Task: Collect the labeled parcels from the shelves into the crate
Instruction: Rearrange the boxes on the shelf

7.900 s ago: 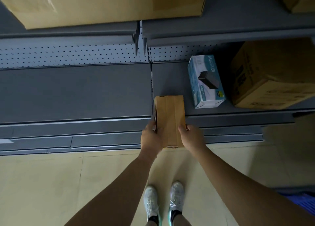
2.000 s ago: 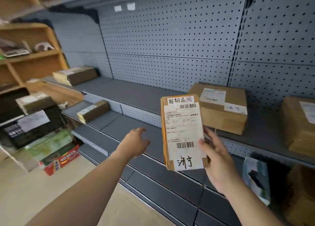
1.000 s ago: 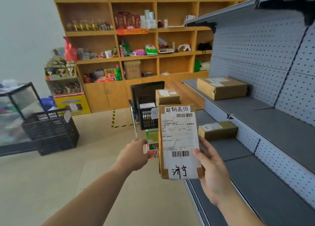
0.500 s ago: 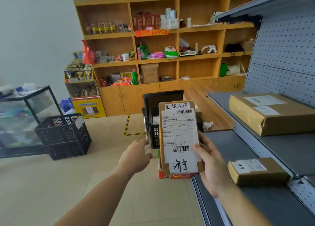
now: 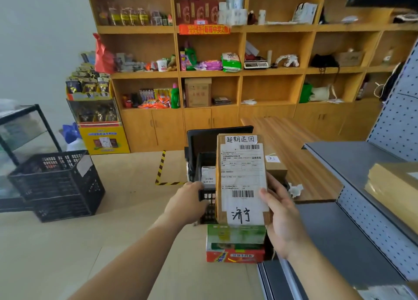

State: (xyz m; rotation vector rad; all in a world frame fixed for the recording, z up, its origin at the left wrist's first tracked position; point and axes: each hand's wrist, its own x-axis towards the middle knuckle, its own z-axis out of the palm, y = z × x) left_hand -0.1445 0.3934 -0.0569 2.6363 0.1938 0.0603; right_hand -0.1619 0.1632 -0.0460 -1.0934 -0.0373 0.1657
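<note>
My right hand [image 5: 279, 211] grips a flat brown parcel [image 5: 242, 177] upright, its white shipping label with barcodes and handwriting facing me. Right behind the parcel stands a black crate [image 5: 204, 164], raised on a stack of colourful boxes [image 5: 235, 243], with labeled parcels inside it. My left hand [image 5: 186, 204] hovers just left of the parcel, in front of the crate's near corner, fingers loosely curled and holding nothing. Another brown parcel [image 5: 393, 186] lies on the grey shelf [image 5: 352, 161] at the right edge.
A second black crate [image 5: 56, 184] sits on the floor at the left beside a glass case [image 5: 20, 127]. Wooden shelving [image 5: 226, 73] full of goods lines the back wall. A wooden counter [image 5: 291, 146] runs behind the near crate. Yellow-black tape [image 5: 161, 166] marks the floor.
I have carried the parcel from the bottom grey shelf, turned left and come up close to the raised black crate. My left hand let go of it and now floats beside it.
</note>
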